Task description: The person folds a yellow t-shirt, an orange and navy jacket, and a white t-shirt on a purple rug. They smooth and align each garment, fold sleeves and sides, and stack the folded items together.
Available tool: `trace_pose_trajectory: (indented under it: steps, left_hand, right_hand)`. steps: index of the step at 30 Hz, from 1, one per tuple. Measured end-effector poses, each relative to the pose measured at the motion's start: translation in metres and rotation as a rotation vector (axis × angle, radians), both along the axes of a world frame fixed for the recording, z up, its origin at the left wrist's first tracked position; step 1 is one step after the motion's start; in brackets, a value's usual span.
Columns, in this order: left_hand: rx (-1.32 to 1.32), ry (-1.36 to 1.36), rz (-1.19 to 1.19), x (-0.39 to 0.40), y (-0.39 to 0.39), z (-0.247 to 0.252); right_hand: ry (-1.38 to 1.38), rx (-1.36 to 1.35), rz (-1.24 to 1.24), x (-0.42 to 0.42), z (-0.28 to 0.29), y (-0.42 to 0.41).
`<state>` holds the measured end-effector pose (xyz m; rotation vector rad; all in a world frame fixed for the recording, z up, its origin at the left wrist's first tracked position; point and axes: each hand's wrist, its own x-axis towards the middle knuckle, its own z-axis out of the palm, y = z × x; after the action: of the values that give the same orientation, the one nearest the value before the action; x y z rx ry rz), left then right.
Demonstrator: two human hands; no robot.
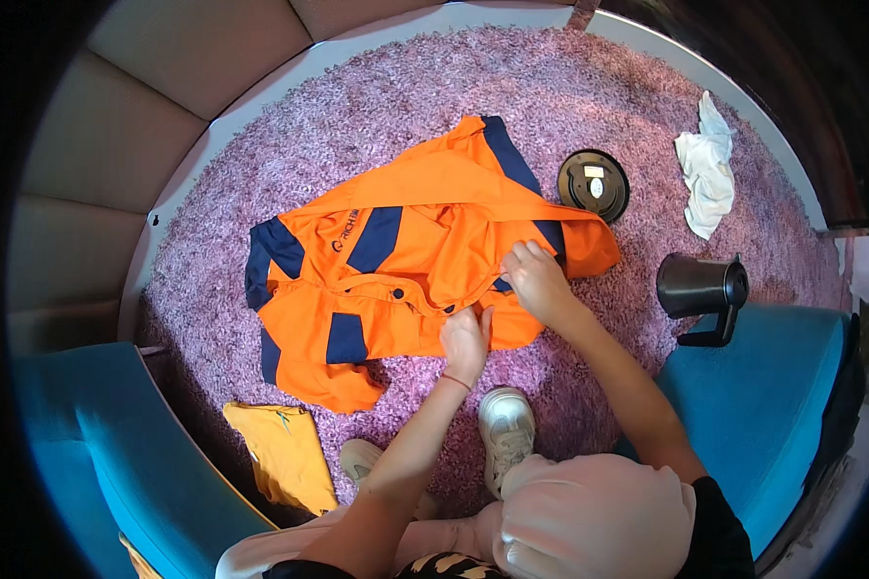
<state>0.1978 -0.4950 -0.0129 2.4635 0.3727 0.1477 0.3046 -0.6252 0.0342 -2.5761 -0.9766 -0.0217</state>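
An orange work jacket with navy panels and dark buttons lies spread on a pink shaggy rug, its front partly open. My left hand grips the jacket's button edge near a dark button, close to the near side. Farther right and a little higher, my right hand pinches the same front edge beside a navy patch. The cloth between both hands curves in a loose fold. Parts of the fingertips are hidden by the hands themselves and the cloth.
A round black appliance base, a dark kettle and a crumpled white cloth lie at the right. A folded yellow garment is at the lower left. Blue seats and a padded sofa border the rug.
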Motion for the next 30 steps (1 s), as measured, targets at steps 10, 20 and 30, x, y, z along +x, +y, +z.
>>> trace_pose_trajectory:
  steps: [10, 20, 30]
  left_hand:
    - [0.081, 0.022, 0.031, 0.011, 0.01, -0.013]
    - [-1.196, 0.166, 0.217, 0.007, -0.001, 0.012]
    - [-1.386, 0.165, 0.139, 0.01, 0.009, -0.012]
  right_hand:
    - [0.008, -0.035, -0.007, -0.004, -0.001, 0.011]
    - [0.224, 0.153, -0.063, -0.007, -0.01, 0.005]
    - [0.451, 0.34, -0.083, -0.009, -0.001, 0.001]
